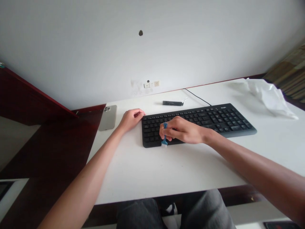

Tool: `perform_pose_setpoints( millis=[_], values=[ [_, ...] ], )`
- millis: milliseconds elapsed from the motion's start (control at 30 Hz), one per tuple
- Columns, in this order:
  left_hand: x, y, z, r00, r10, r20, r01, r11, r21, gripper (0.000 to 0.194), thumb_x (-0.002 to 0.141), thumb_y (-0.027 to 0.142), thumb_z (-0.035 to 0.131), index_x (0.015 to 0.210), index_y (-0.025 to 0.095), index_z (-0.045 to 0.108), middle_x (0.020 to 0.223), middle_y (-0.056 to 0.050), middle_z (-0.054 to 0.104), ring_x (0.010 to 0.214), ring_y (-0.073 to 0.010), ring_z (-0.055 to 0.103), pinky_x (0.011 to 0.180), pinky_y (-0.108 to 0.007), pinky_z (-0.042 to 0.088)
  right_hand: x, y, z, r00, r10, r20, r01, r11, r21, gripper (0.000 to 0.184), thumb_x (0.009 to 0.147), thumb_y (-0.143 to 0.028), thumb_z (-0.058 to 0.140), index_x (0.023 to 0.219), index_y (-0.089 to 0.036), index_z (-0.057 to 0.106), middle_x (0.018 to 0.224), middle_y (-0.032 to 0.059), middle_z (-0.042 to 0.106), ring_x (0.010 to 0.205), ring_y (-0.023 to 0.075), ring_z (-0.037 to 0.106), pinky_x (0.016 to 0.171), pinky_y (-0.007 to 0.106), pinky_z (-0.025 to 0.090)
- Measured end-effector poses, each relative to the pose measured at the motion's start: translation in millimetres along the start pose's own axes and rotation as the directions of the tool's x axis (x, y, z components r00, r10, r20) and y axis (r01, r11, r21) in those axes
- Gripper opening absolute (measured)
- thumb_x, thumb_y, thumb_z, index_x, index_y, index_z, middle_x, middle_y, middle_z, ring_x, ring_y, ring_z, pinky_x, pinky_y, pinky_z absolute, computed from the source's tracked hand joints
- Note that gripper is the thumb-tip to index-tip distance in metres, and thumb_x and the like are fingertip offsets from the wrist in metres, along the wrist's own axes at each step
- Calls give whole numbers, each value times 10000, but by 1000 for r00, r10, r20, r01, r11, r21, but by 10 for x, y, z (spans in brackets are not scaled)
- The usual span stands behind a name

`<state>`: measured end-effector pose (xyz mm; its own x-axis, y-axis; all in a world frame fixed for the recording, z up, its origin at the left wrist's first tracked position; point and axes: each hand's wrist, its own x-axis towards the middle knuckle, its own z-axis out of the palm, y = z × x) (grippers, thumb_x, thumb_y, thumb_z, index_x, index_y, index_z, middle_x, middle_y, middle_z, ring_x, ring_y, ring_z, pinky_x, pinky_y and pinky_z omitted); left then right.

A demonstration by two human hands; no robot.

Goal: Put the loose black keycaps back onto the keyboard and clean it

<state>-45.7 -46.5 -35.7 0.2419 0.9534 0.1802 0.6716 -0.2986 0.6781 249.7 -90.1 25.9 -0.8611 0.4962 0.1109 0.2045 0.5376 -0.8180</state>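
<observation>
A black keyboard [228, 127] lies at a slant on the white table, its number pad toward the right. My right hand [184, 130] is over the keyboard's left half, its fingers closed round a small blue brush [164, 140]. The brush's white bristles point down at the keyboard's front edge; whether they touch it I cannot tell. At the keyboard's back left corner is my left hand [132, 119], with curled fingers and the thumb and fingertips gripping that corner. My right hand hides some of the middle keys.
A silver phone [108, 117] lies face down near the left table edge. Behind the keyboard are a black pen-like tool [172, 103] and the keyboard's cable [197, 96]. A crumpled white plastic bag [269, 97] is at the back right. Wall sockets [152, 84] sit above the table.
</observation>
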Motion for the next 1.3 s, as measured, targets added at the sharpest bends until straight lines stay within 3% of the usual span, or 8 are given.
perform_pose_setpoints(
  millis=[133,333,533,633,733,867,1067,1300],
  values=[
    [9,-25,6,1000,6,11,-6,1000,-10,259,941,338,560,911,218,788,996,-25,808,860,-195,701,787,-289,512,-19,36,-67,987,45,-153,-57,996,-72,363,1089,-328,436,863,-166,669,670,-24,567,587,99,462,604,250,383],
    [6,-28,12,1000,7,-7,-7,999,-36,241,934,336,571,909,218,781,1040,-28,808,935,-204,720,834,-289,518,-4,13,31,996,49,77,-58,990,131,345,1090,-363,464,969,-158,713,693,-8,608,621,115,555,607,251,425],
    [7,-22,8,1000,-6,2,6,1000,2,267,938,348,560,925,228,798,987,-13,810,824,-185,695,758,-290,499,21,121,13,948,70,-312,19,962,271,448,1088,-508,454,870,-170,652,710,3,555,660,133,505,661,291,424],
    [1,-15,4,1000,-4,-4,4,1000,-4,263,938,350,561,915,227,792,994,-14,811,833,-185,697,776,-289,503,30,143,51,971,56,-233,-21,988,153,470,1082,-522,463,862,-168,679,776,28,627,696,138,554,692,296,435],
    [-6,-5,-1,1000,-14,-3,14,1000,-17,249,934,347,569,915,226,786,1007,-15,811,856,-189,706,810,-291,516,26,106,96,988,67,-141,-35,974,223,472,1078,-537,463,965,-159,722,800,42,675,715,153,608,693,300,462],
    [-10,6,-1,1000,-12,6,12,1000,-24,261,944,354,560,916,228,787,1011,-19,810,871,-194,711,829,-297,526,3,77,60,961,89,-263,-20,967,255,486,1085,-531,448,896,-164,705,757,31,657,692,149,596,687,301,451],
    [-12,8,7,1000,-7,-4,7,1000,-28,248,946,350,566,908,230,780,1018,-13,808,888,-190,714,840,-291,527,27,101,114,993,7,-121,2,997,71,497,1100,-490,420,864,-169,717,914,62,750,727,150,622,729,310,462],
    [-12,7,-5,1000,-10,10,10,1000,-14,256,944,359,567,933,225,785,1017,-30,810,882,-204,717,834,-306,538,41,87,154,978,34,-206,-31,999,16,493,1101,-484,423,911,-168,749,869,48,745,675,142,596,695,307,449]
  ],
)
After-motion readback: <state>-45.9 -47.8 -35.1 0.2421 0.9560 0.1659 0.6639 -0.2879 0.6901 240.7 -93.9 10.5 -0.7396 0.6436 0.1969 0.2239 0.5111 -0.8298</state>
